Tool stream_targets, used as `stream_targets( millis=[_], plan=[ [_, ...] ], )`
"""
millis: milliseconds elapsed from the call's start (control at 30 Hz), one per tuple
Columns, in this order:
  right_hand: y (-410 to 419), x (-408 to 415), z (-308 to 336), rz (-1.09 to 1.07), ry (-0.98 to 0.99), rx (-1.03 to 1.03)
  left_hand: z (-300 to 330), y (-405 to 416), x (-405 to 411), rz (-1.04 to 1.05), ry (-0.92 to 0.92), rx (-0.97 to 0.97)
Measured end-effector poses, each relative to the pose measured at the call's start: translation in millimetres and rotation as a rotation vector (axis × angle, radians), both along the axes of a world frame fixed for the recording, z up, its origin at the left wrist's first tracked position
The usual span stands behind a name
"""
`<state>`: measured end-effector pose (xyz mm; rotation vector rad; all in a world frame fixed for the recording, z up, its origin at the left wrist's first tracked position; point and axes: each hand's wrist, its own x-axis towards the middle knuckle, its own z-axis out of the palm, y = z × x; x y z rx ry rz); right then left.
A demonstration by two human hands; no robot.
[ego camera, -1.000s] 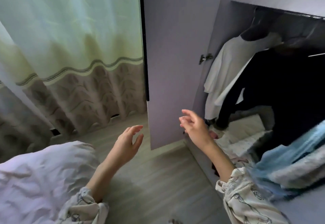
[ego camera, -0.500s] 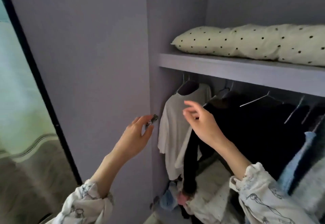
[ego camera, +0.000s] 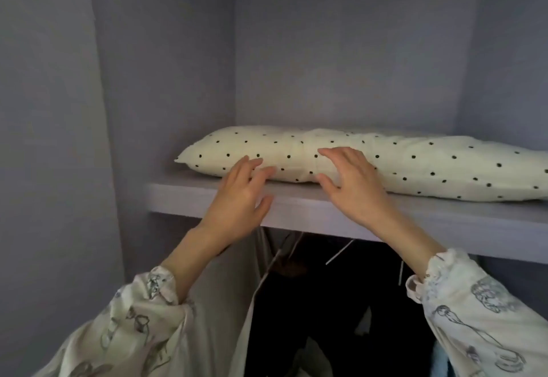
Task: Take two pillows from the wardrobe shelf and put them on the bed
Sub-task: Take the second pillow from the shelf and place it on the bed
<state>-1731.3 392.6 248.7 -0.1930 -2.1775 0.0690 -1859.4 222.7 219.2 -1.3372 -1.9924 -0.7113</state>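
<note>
Reaching up into the wardrobe, you have both hands raised at the front of the shelf [ego camera: 370, 219], where a cream pillow [ego camera: 415, 166] with black dots lies lengthwise, its left corner near the wardrobe's side wall [ego camera: 166, 80] and its right end running out of view. Your left hand [ego camera: 237, 201] has its grip spread, fingers straight and fanned, the fingertips [ego camera: 252, 163] at the pillow's front edge; whether they touch the fabric cannot be told. Your right hand [ego camera: 353, 181] is likewise spread, fingers lying over the pillow's front face and the thumb low at the seam where pillow meets shelf, nothing pinched. Both wrists emerge from loose white sleeves [ego camera: 480, 311] printed with line drawings. Only one pillow can be made out with certainty; a crease near its middle may mark a second, but that cannot be told. Under the shelf hang dark clothes [ego camera: 341, 311] on wire hangers [ego camera: 339, 255], with a pale garment [ego camera: 225, 284] to their left.
</note>
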Motion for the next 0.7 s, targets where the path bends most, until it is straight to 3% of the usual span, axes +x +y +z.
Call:
stream_targets(
  millis=[100, 200, 267, 700],
  plan=[
    [23.5, -23.6, 18.5, -0.251, -0.195, 0.124, 31.6, 36.9, -36.9, 0.012, 0.016, -0.065],
    [44.9, -41.3, 27.4, -0.389, -0.383, 0.136, 58.1, 64.2, -71.5, 0.086, 0.058, -0.269],
    [52.9, -49.7, 30.0, -0.442, -0.392, 0.135, 66.6, 75.3, -88.5, 0.12, 0.122, -0.353],
    [35.2, -34.0, 29.1, -0.434, -0.332, 0.166, 72.2, 55.8, -58.3, 0.109, 0.375, -0.25]
  ],
)
